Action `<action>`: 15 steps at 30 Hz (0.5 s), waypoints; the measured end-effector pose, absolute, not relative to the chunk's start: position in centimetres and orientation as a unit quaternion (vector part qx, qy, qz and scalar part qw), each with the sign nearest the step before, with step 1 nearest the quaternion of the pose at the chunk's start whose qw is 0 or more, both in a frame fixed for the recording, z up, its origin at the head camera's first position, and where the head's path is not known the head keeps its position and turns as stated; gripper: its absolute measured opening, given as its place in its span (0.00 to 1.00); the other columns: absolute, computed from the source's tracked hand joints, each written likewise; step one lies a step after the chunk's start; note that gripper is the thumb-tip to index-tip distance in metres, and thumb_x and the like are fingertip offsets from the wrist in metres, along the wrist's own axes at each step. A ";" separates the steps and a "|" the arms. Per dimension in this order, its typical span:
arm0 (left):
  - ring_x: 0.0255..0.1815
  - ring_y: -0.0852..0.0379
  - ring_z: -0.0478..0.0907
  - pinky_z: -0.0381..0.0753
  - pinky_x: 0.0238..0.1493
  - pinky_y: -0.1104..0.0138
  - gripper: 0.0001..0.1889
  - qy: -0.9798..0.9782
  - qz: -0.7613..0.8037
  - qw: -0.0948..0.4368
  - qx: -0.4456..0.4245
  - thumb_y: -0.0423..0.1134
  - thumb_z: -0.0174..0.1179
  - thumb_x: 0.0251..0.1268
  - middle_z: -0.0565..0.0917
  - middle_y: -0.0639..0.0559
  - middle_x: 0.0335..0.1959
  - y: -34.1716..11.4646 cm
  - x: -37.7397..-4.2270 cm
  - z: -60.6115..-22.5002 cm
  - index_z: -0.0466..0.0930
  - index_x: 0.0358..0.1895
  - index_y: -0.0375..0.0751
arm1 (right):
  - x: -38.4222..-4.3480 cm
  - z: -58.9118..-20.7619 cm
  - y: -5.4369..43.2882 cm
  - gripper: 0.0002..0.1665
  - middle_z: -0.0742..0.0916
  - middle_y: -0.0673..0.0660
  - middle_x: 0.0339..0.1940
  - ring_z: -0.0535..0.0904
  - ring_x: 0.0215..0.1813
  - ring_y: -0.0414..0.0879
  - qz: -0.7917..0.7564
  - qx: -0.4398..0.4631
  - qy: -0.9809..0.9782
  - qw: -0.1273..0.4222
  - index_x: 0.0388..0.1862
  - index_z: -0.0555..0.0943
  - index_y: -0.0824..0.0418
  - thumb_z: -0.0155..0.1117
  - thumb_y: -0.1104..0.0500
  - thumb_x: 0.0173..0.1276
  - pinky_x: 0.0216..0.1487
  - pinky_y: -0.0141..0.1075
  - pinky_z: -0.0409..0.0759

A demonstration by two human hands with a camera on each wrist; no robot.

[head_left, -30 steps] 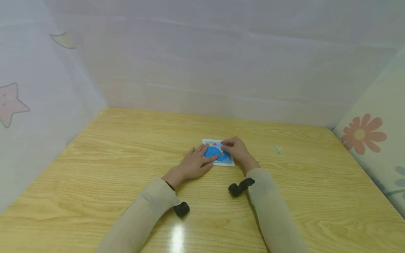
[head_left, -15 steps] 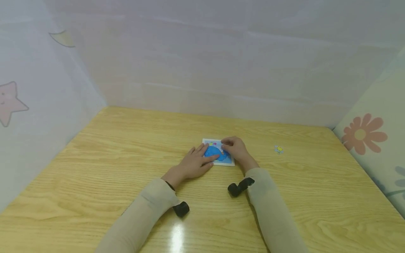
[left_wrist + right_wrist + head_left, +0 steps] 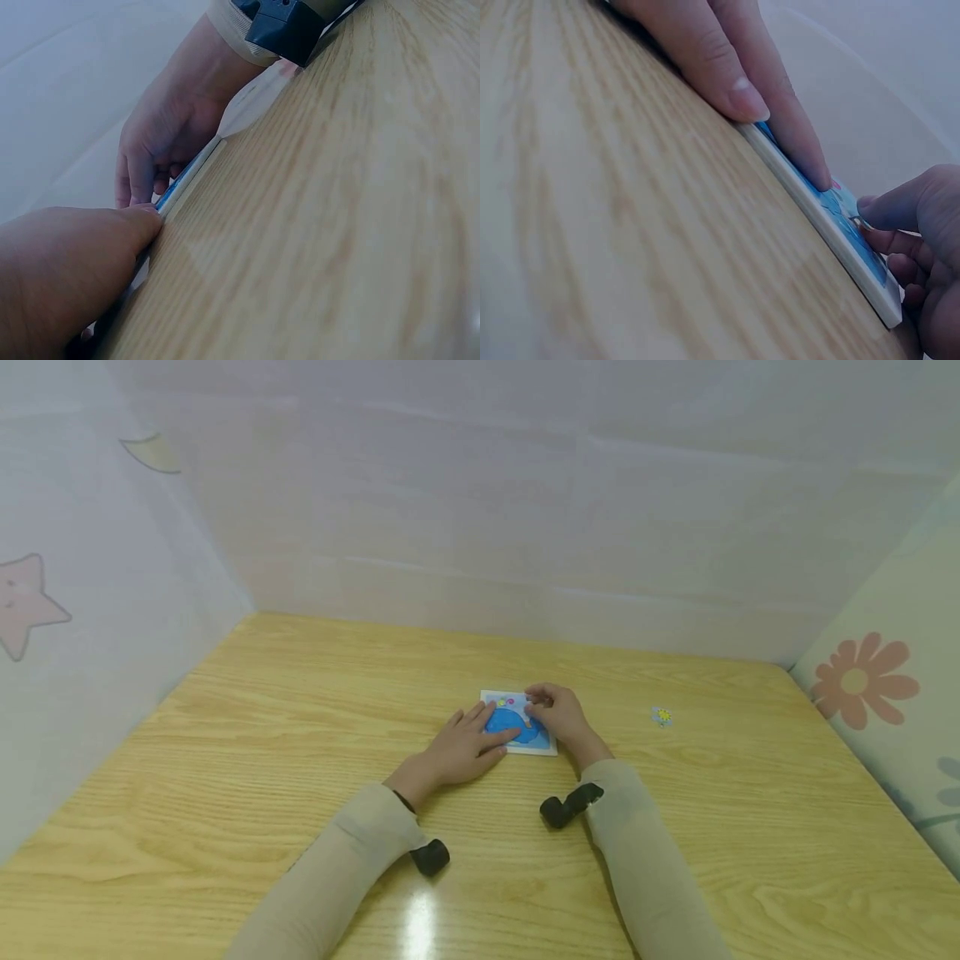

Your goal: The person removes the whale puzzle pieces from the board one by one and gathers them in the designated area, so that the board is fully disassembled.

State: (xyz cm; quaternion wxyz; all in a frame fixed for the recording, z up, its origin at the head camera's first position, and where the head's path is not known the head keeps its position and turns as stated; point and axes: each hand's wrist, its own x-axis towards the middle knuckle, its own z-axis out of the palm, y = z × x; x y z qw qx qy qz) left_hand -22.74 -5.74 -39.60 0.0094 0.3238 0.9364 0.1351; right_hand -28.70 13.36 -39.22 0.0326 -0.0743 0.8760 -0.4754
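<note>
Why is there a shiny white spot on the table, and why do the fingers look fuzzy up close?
Head view: a lamp's glare glints off the glossy light wooden table near the sleeves. Right wrist view: the left hand is too near the lens, so it blurs. Left wrist view: the right hand is softly blurred too.

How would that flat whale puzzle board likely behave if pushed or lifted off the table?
The whale puzzle board looks like a thin, straight-edged slab, so probably stiff and light. Lying flat on the glossy wooden table, it would likely slide, not tip. Its low edge probably makes lifting fiddly.
</note>
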 end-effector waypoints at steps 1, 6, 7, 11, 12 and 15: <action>0.65 0.45 0.38 0.41 0.59 0.49 0.22 0.936 0.136 0.009 0.324 0.52 0.36 0.66 0.45 0.40 0.66 -5.7 -22.7 -39.6 0.57 0.63 0.62 | -28.7 -39.2 13.4 0.15 0.78 0.56 0.41 0.71 0.43 0.48 -0.474 -0.075 0.877 0.034 0.47 0.76 0.62 0.57 0.63 0.59 0.47 0.39 0.68; 0.65 0.45 0.39 0.41 0.59 0.49 0.22 0.935 0.133 0.003 0.329 0.52 0.36 0.67 0.46 0.40 0.66 -5.6 -22.7 -39.4 0.58 0.63 0.61 | -28.8 -39.2 13.4 0.16 0.78 0.57 0.43 0.70 0.45 0.49 -0.461 -0.080 0.883 0.037 0.48 0.76 0.61 0.57 0.63 0.59 0.49 0.41 0.67; 0.65 0.45 0.39 0.41 0.59 0.49 0.22 0.935 0.133 0.003 0.330 0.52 0.36 0.67 0.46 0.40 0.66 -5.6 -22.7 -39.4 0.58 0.63 0.61 | -28.8 -39.2 13.4 0.16 0.78 0.56 0.43 0.70 0.45 0.49 -0.461 -0.080 0.883 0.036 0.48 0.76 0.61 0.57 0.63 0.59 0.49 0.41 0.67; 0.65 0.45 0.39 0.42 0.59 0.49 0.22 0.934 0.131 0.001 0.331 0.52 0.35 0.67 0.46 0.40 0.66 -5.6 -22.7 -39.4 0.58 0.63 0.61 | -28.8 -39.3 13.5 0.16 0.78 0.57 0.42 0.70 0.46 0.49 -0.464 -0.087 0.881 0.031 0.47 0.77 0.61 0.58 0.64 0.58 0.49 0.42 0.67; 0.65 0.45 0.39 0.42 0.59 0.49 0.22 0.934 0.131 0.001 0.332 0.52 0.35 0.67 0.46 0.40 0.66 -5.6 -22.7 -39.4 0.58 0.63 0.60 | -28.8 -39.3 13.5 0.16 0.78 0.57 0.42 0.70 0.46 0.49 -0.466 -0.088 0.880 0.029 0.47 0.77 0.61 0.58 0.64 0.58 0.49 0.42 0.67; 0.65 0.45 0.39 0.42 0.59 0.49 0.22 0.934 0.131 0.002 0.331 0.52 0.35 0.67 0.46 0.40 0.66 -5.5 -22.6 -39.2 0.58 0.63 0.60 | -28.8 -39.2 13.5 0.16 0.78 0.58 0.43 0.71 0.46 0.50 -0.468 -0.090 0.879 0.028 0.47 0.77 0.62 0.58 0.64 0.58 0.49 0.42 0.67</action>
